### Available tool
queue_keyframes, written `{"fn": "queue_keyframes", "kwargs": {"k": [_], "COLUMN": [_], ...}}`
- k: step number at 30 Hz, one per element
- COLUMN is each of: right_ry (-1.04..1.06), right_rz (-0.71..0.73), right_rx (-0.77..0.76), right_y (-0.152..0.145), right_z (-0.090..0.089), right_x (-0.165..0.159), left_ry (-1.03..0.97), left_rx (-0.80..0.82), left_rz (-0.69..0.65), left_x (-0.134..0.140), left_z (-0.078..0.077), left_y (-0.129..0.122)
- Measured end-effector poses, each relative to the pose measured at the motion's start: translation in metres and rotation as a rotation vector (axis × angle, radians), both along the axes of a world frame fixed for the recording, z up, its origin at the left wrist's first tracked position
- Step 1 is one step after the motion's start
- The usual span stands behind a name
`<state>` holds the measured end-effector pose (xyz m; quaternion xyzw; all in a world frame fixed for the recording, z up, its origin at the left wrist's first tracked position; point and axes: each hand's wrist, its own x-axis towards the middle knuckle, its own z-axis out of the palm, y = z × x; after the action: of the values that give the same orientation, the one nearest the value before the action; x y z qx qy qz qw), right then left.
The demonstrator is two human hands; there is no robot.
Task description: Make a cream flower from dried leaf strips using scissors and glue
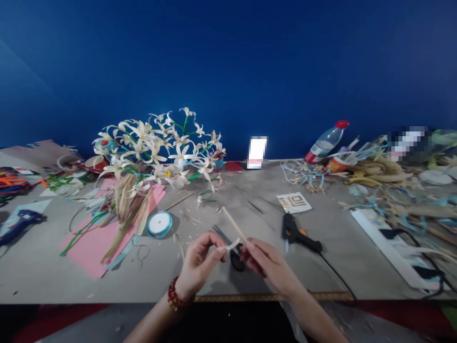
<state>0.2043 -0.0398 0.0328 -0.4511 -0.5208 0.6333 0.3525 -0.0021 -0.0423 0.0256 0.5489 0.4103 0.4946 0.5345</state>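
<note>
Between thumb and fingers, my left hand (pixel 204 257) pinches a small curved white petal (pixel 233 244), whose free end points toward the other hand. My right hand (pixel 266 262) grips a thin pale wooden stick (pixel 233 223) that slants up and to the left. Both hands are close together above the front part of the table. Underneath them lies a pair of scissors (pixel 236 261) with black handles, partly covered by my fingers. A black glue gun (pixel 300 234) rests to the right of my right hand. A roll of light blue ribbon (pixel 159 224) is left of my left hand.
White handmade flowers (pixel 178 147) on green stems crowd the back left. Pink paper (pixel 96 247) and dried husks (pixel 127 202) lie at the left, near a blue glue gun (pixel 22 225). A tilted bottle (pixel 326 143) stands back right; a power strip (pixel 389 252) with cables is at right.
</note>
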Motion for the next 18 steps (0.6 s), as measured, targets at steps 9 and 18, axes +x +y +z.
{"fn": "queue_keyframes", "kwargs": {"k": [9,18], "right_ry": [-0.109,0.299], "right_rz": [0.104,0.262], "right_rx": [0.187,-0.223], "right_y": [0.002,-0.009], "right_z": [0.007,0.011], "right_x": [-0.026,0.005], "left_ry": [0.236,0.15], "left_rx": [0.255,0.183], "left_rz": [0.029,0.017], "left_x": [0.004,-0.002], "left_z": [0.008,0.002], "left_y": [-0.004,0.003]}}
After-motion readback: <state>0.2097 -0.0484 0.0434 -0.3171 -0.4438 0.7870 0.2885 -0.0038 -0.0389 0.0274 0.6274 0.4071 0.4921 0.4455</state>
